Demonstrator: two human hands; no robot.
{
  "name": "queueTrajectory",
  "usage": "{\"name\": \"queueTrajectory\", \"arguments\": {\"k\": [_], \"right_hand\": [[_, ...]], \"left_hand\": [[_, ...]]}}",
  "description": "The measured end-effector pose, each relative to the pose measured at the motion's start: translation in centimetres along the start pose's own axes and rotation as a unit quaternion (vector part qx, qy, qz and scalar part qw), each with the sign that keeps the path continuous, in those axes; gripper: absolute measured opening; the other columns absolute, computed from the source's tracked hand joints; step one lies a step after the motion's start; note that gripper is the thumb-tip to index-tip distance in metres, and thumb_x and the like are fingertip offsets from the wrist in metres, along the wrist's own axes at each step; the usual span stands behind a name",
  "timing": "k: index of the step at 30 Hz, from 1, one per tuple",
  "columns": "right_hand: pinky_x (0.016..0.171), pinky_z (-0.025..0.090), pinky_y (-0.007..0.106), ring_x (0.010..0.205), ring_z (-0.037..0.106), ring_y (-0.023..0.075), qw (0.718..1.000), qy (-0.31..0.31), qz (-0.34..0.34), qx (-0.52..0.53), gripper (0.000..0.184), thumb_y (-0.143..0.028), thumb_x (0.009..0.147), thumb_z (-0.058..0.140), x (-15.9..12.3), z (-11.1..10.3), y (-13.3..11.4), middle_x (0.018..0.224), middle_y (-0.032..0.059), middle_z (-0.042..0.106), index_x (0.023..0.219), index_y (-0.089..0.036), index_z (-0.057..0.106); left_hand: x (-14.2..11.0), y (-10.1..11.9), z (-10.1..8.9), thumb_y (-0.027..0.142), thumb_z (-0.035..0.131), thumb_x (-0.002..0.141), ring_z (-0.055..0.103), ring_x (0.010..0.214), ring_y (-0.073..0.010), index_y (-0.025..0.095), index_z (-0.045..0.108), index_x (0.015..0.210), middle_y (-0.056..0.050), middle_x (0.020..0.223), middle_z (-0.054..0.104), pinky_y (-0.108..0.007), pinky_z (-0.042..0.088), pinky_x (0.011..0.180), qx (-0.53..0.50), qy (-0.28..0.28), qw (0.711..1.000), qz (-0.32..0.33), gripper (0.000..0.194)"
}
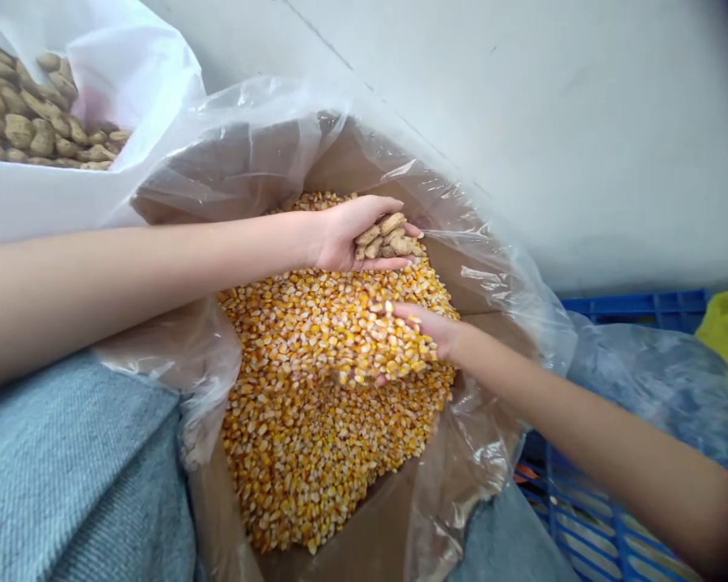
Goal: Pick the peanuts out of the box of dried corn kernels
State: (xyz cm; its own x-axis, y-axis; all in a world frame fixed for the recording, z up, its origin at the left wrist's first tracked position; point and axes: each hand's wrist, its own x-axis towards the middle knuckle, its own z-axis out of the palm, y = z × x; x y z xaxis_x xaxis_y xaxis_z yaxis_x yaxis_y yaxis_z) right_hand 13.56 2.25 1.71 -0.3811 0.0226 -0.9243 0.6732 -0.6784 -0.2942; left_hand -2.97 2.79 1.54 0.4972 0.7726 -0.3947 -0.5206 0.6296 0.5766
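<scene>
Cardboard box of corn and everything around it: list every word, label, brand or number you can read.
None readable: the cardboard box of corn kernels, its clear plastic liner, the white sack of peanuts in shells and the blue plastic crate show no words, labels, brands or numbers.

- Corn kernels [315, 453] are contained in a cardboard box [364, 541], inside a plastic liner [510, 307].
- A sack of peanuts [115, 202] is placed behind the box, to the left.
- A plastic crate [588, 517] is set to the right of the box.
- A knitted cloth [78, 477] is laid to its left.
- Peanuts [388, 238] are held in the left hand [345, 238] above the kernels.
- The right hand [418, 331] is placed among the kernels.
</scene>
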Motion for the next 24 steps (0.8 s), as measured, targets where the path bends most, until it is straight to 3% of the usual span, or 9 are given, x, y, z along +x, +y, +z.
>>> {"name": "queueTrajectory", "arguments": {"k": [3, 6, 10, 12, 14, 17, 20, 24], "right_hand": [[0.079, 0.04, 0.044, 0.09, 0.052, 0.017, 0.998, 0.004, -0.016, 0.055, 0.037, -0.037, 0.079, 0.035, -2.7, -1.0, -1.6, 0.104, 0.0028, 0.053, 0.11, -0.019, 0.044], [0.078, 0.043, 0.04, 0.101, 0.047, 0.0198, 0.982, 0.13, -0.114, -0.076, 0.039, -0.039, 0.078, 0.037, -5.5, -1.6, -1.6, 0.119, 0.004, 0.042, 0.114, -0.023, 0.043], [0.087, 0.038, 0.038, 0.11, 0.038, 0.0217, 0.897, 0.286, -0.129, -0.311, 0.046, -0.048, 0.072, 0.043, -8.5, -1.3, 0.7, 0.126, -0.0009, 0.033, 0.116, -0.031, 0.042], [0.097, 0.026, 0.04, 0.115, 0.031, 0.0216, 0.855, 0.319, -0.096, -0.397, 0.052, -0.051, 0.071, 0.043, -8.9, -1.0, 2.3, 0.126, -0.0023, 0.033, 0.118, -0.031, 0.04], [0.102, 0.014, 0.038, 0.119, 0.025, 0.0207, 0.839, 0.332, -0.037, -0.429, 0.057, -0.055, 0.071, 0.039, -8.5, -1.1, 3.8, 0.127, -0.0027, 0.031, 0.122, -0.029, 0.036], [0.102, 0.012, 0.036, 0.12, 0.024, 0.0198, 0.852, 0.336, 0.022, -0.4, 0.064, -0.058, 0.073, 0.032, -6.6, -1.9, 5.4, 0.129, -0.0012, 0.027, 0.126, -0.024, 0.03], [0.097, 0.024, 0.039, 0.116, 0.03, 0.0213, 0.889, 0.322, 0.005, -0.326, 0.062, -0.058, 0.073, 0.032, -4.7, -2.7, 6.1, 0.128, 0.003, 0.029, 0.122, -0.021, 0.035], [0.087, 0.034, 0.037, 0.106, 0.042, 0.02, 0.948, 0.25, -0.02, -0.197, 0.046, -0.05, 0.074, 0.035, -2.8, -2.9, 6.4, 0.117, 0.0065, 0.043, 0.107, -0.018, 0.041]], "left_hand": [[-0.1, 0.1, 0.1, 0.034, 0.03, 0.081, 0.055, 0.078, -0.0109, 0.009, 0.042, 0.115, -0.005, 0.075, 0.057, -0.022, 0.043, 0.074, 0.001, 0.006, 1.0, -0.003, 0.044], [-0.1, 0.1, 0.1, 0.034, 0.03, 0.081, 0.055, 0.075, -0.0106, 0.008, 0.043, 0.113, -0.004, 0.071, 0.056, -0.021, 0.043, 0.072, 0.002, 0.007, 1.0, -0.002, 0.043], [-0.2, 0.0, 0.2, 0.033, 0.03, 0.081, 0.055, 0.073, -0.0101, 0.009, 0.045, 0.11, -0.004, 0.069, 0.056, -0.021, 0.043, 0.072, 0.0, 0.003, 1.0, 0.003, 0.041], [-0.2, 0.0, 0.3, 0.033, 0.03, 0.081, 0.055, 0.073, -0.01, 0.009, 0.046, 0.109, -0.004, 0.069, 0.056, -0.021, 0.043, 0.074, 0.0, 0.007, 1.0, 0.003, 0.04], [-0.3, 0.0, 0.4, 0.033, 0.031, 0.081, 0.055, 0.073, -0.0102, 0.009, 0.047, 0.108, -0.004, 0.068, 0.056, -0.022, 0.042, 0.075, 0.001, 0.015, 1.0, 0.0, 0.04], [-0.3, 0.1, 0.3, 0.033, 0.031, 0.081, 0.055, 0.073, -0.0101, 0.009, 0.048, 0.107, -0.004, 0.068, 0.056, -0.022, 0.042, 0.075, -0.003, 0.02, 1.0, -0.004, 0.04], [-0.3, 0.1, 0.3, 0.033, 0.031, 0.081, 0.055, 0.07, -0.0097, 0.009, 0.047, 0.109, -0.004, 0.066, 0.056, -0.021, 0.043, 0.073, -0.009, 0.019, 1.0, -0.004, 0.04], [-0.2, -0.1, 0.2, 0.031, 0.032, 0.08, 0.055, 0.067, -0.0098, 0.009, 0.046, 0.111, -0.004, 0.064, 0.055, -0.02, 0.044, 0.07, -0.013, 0.009, 1.0, 0.003, 0.04]]}}
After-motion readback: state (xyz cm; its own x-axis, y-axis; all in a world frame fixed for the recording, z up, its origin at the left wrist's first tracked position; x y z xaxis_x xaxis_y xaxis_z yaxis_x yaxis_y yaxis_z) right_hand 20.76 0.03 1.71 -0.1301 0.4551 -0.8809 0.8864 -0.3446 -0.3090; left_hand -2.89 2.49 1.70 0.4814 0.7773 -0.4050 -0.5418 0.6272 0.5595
